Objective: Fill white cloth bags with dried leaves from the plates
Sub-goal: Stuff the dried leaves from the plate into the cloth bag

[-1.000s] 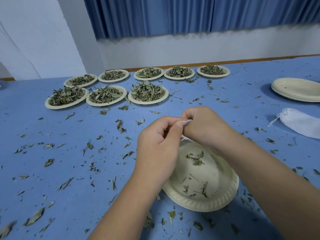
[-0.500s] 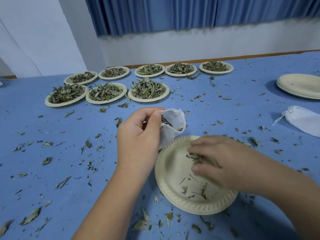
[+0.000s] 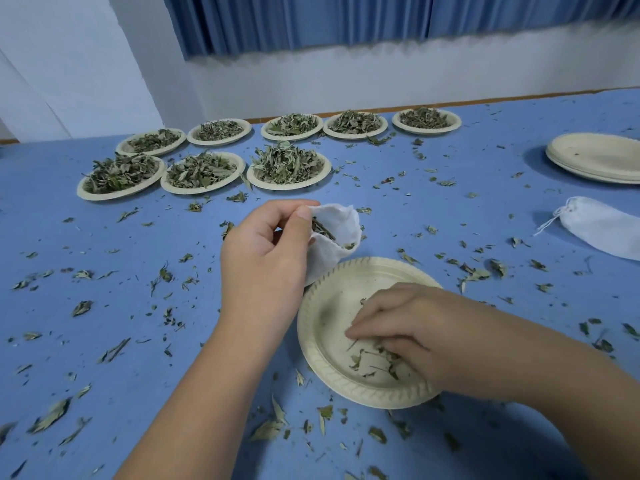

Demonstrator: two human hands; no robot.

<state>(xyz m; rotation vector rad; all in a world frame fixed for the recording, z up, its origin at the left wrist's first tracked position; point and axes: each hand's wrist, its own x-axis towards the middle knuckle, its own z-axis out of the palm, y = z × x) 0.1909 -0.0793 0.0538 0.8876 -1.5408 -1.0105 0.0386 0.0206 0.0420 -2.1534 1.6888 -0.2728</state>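
Observation:
My left hand (image 3: 266,258) pinches the rim of a white cloth bag (image 3: 334,244) and holds its mouth open; dried leaves show inside. The bag hangs just behind the rim of a nearly bare paper plate (image 3: 323,327) in front of me. My right hand (image 3: 408,332) lies in that plate, fingers curled over the few leaf scraps (image 3: 367,358) left there. Whether it grips any leaves is hidden by the fingers.
Several plates heaped with dried leaves (image 3: 287,166) stand in two rows at the back left. A stack of bare plates (image 3: 599,157) and a filled, tied white bag (image 3: 602,226) lie at the right. Loose leaves litter the blue table (image 3: 104,323).
My right hand left the bag's mouth, dropped into the near plate and slid toward me over the scraps. My left hand keeps holding the bag open.

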